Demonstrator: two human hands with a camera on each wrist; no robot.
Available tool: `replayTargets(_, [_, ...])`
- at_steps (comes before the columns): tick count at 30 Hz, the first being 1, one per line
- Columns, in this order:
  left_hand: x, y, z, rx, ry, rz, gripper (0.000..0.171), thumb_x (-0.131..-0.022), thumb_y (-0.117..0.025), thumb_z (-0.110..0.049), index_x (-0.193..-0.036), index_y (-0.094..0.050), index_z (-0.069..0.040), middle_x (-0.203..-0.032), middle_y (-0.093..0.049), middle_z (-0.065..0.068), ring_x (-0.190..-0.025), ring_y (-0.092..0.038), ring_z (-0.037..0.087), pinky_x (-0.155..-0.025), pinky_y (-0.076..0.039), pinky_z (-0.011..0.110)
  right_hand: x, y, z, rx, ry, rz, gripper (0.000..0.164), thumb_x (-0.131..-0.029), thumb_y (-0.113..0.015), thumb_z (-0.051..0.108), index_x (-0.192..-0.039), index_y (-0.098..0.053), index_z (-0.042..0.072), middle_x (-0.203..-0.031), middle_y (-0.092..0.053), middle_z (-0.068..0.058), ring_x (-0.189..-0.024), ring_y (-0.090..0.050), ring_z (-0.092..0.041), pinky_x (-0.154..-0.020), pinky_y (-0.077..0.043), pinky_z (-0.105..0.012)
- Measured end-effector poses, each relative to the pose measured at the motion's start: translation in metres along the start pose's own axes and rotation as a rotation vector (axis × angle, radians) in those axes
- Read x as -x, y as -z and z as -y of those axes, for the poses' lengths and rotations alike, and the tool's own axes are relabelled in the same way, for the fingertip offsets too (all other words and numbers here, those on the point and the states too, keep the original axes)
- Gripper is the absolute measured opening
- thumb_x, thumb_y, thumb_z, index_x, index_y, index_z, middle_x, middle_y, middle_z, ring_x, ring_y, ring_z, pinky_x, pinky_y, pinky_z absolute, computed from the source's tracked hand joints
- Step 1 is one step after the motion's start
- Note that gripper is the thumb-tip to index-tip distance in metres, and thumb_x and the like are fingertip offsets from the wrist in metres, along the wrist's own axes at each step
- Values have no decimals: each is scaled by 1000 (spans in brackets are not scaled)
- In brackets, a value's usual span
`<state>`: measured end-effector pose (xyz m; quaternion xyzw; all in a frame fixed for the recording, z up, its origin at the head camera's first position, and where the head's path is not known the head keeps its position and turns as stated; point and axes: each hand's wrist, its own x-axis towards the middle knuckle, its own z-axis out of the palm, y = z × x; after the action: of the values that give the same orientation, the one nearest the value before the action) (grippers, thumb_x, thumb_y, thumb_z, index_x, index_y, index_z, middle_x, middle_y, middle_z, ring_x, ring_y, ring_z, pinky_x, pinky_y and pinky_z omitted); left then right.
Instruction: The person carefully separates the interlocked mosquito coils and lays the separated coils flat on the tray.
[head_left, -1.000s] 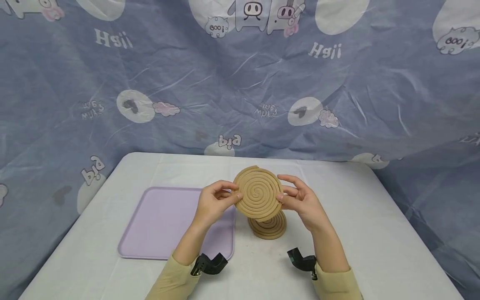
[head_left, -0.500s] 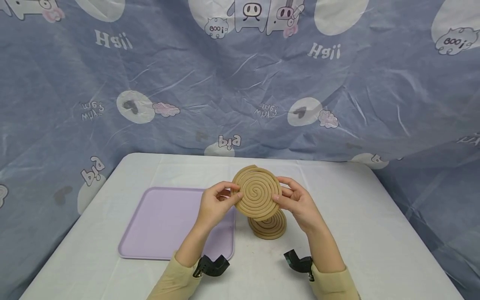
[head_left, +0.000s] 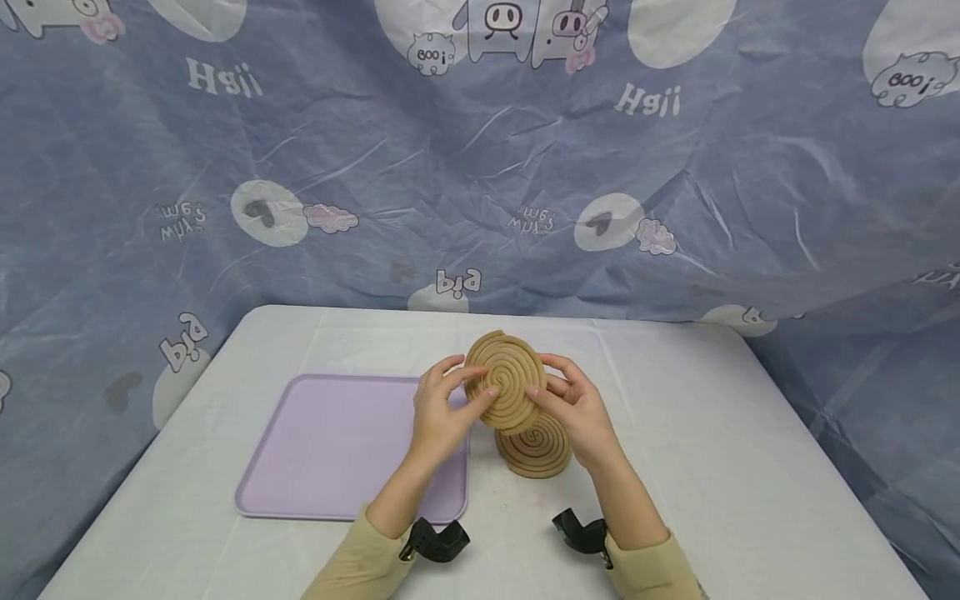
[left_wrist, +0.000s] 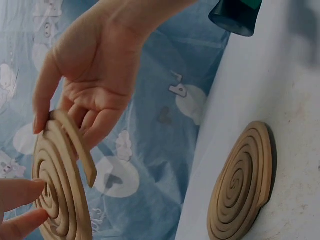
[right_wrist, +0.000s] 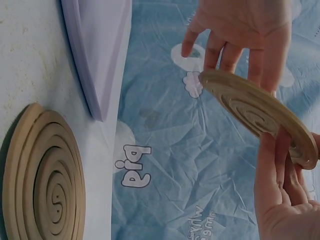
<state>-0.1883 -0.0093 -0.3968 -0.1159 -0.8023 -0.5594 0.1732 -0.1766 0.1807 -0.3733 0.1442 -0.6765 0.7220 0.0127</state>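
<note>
A tan mosquito coil point(head_left: 516, 371) is raised above the table between both hands, its spiral face tilted. My left hand point(head_left: 441, 417) holds its left side, thumb and fingertips at the spiral face. At the opposite edge, my right hand point(head_left: 581, 412) pinches the coil between thumb and fingers. The left wrist view shows the held coil point(left_wrist: 65, 175) nearly edge-on, with its outer end standing away from the other turns. A second mosquito coil point(head_left: 534, 454) lies flat on the table below, its upper edge partly hidden by the raised one in the head view.
A lilac tray point(head_left: 322, 442) lies on the left half of the white table point(head_left: 720, 467), partly behind my left forearm. Blue printed cloth point(head_left: 420, 167) hangs behind the table. Each wrist carries a black camera mount.
My right hand has moved left and my left hand slightly right, so they are closer together. The held coil has turned and looks narrower. More of the lower coil shows.
</note>
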Motion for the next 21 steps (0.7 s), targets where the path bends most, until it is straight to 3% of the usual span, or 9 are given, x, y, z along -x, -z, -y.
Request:
replayTargets(3, [1,-3,-1,-2,1,-23,32,-79,-74,-32,-105,-71,-15,-121,-53,7,-117,-39,26,-99,-21,50,1,-4,0,-1,3,-2,46,-91,-58,2,-134,-40,-2,-119,-56,-29,-90,-66,-17,-77,-54,-30])
replayTargets(6, [1,-5,-1,25,-8,-22,35,-78,-75,-30,-108,-69,-12,-114,-57,5,-111,-46,23,-98,-26,48,1,-7,-2,19,7,5,46,-91,-59,3,-133,-41,0,-119,-57,-28,-92,-64,-18,-77,-54,-30])
replayTargets(11, [2,-7,0,135,-14,67,45,-82,-73,-23,-122,-59,-9,-114,-59,6,-99,-60,21,-92,-42,45,1,-12,-6,60,9,24,44,-91,-60,5,-131,-45,-2,-120,-56,-25,-104,-60,-23,-82,-52,-30])
replayTargets(14, [4,-9,1,204,3,126,47,-86,-70,-20,-128,-54,-9,-122,-55,8,-99,-62,21,-94,-43,43,1,-13,-8,54,11,43,42,-90,-61,6,-129,-47,-2,-123,-54,-23,-111,-57,-26,-86,-51,-31])
replayTargets(18, [4,-7,-3,289,30,168,44,-88,-67,-14,-129,-53,-5,-127,-54,11,-100,-62,25,-94,-46,40,1,-14,-9,62,21,49,40,-93,-59,13,-129,-49,-1,-126,-52,-19,-115,-54,-24,-90,-49,-33])
replayTargets(21, [4,-2,-14,335,57,185,39,-89,-65,-8,-126,-55,0,-126,-54,16,-101,-61,31,-87,-50,39,1,-14,-9,79,36,44,38,-97,-53,20,-129,-50,0,-128,-51,-15,-115,-52,-21,-93,-47,-35])
